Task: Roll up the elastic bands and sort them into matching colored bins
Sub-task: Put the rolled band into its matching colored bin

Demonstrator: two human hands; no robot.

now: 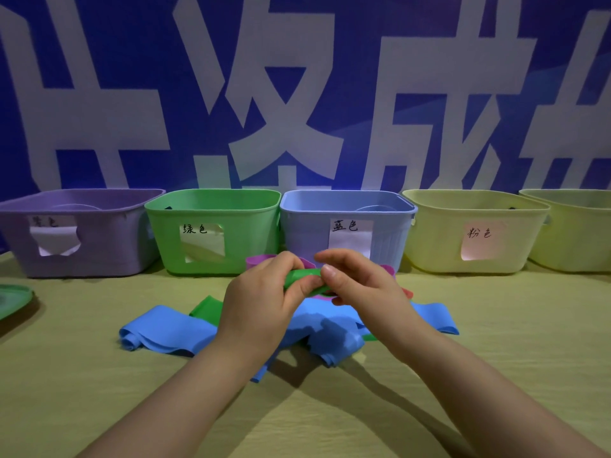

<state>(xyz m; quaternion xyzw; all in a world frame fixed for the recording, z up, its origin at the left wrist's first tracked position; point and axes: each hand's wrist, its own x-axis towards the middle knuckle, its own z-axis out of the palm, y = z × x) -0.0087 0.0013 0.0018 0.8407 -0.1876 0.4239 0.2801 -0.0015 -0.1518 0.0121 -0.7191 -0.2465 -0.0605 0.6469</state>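
One wide-angle head-worn view looks forward and down across the table, close above the left hand and right hand, facing the row of bins and banner.

A blue wall printed with huge white characters fills the whole back, running down to the far edge of the counter. The counter wears a yellow-green cloth with a fine wrinkled grain. The light is dim and bluish, and soft dark shadows lie on the cloth.

Purple bin, green bin, blue bin, yellow bin; green rolled band; blue loose bands; blue backdrop, white characters.
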